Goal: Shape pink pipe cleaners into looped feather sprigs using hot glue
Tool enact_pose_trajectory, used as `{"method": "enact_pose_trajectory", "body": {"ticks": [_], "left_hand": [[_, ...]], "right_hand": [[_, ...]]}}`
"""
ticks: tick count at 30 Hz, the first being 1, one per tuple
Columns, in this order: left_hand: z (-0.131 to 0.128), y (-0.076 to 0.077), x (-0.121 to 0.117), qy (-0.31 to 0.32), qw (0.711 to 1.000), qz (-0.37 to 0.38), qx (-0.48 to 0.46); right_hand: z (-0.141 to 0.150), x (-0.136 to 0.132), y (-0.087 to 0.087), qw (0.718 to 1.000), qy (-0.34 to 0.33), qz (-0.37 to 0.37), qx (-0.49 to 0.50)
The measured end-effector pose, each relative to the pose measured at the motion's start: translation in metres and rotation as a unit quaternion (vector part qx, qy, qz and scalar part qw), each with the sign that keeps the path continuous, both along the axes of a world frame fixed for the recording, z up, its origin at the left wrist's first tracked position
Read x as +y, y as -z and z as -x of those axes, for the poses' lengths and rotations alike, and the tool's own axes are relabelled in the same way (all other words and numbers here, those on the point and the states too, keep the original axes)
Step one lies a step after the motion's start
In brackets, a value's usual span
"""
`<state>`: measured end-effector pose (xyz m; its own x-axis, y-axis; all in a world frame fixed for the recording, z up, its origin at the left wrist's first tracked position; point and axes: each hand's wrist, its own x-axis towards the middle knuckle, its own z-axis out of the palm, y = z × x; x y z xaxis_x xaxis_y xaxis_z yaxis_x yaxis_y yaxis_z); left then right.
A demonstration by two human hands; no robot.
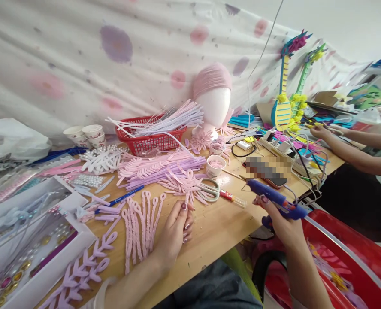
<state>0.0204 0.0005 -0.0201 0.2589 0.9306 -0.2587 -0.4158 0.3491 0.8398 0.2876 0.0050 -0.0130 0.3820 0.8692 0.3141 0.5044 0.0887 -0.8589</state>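
Note:
My left hand (176, 225) is closed in a pinch at the table's front, gripping the lower end of a pink pipe-cleaner sprig (189, 183) that stands up from the fingertips with a loop at its top. Around my right hand's (282, 223) palm sits a blue glue gun (267, 193), its nozzle pointing left, well apart from the sprig. Twisted pink pipe-cleaner strands (142, 223) with looped ends lie left of my left hand. Just beyond it are scissors (211, 189), partly among pink pieces, and a red-labelled clear tube (233, 198).
A red basket (152, 142) of pipe cleaners stands behind, beside a white mannequin head (214, 105). White boxes (81, 234) of beads fill the left. Paper cups (215, 165), a phone (274, 178) and a power strip (287, 150) with cables lie rightward. Another person's hands (321, 131) work at far right.

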Motion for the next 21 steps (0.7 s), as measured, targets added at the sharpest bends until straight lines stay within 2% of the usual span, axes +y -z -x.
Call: {"method": "enact_pose_trajectory", "body": {"ticks": [5,8,13,21], "left_hand": [[0.001,0.000,0.000,0.012,1.000,-0.005,0.010],[0.001,0.000,-0.001,0.014,1.000,-0.009,0.014],[0.001,-0.003,-0.002,0.017,0.999,-0.010,0.026],[0.001,-0.003,-0.001,0.023,0.999,-0.015,0.034]], "right_hand": [[0.046,-0.013,-0.015,0.979,-0.199,-0.030,-0.002],[0.069,-0.010,-0.021,0.961,-0.265,-0.061,-0.046],[0.086,-0.007,-0.024,0.950,-0.281,-0.074,-0.111],[0.089,-0.005,-0.028,0.951,-0.264,-0.067,-0.144]]}}
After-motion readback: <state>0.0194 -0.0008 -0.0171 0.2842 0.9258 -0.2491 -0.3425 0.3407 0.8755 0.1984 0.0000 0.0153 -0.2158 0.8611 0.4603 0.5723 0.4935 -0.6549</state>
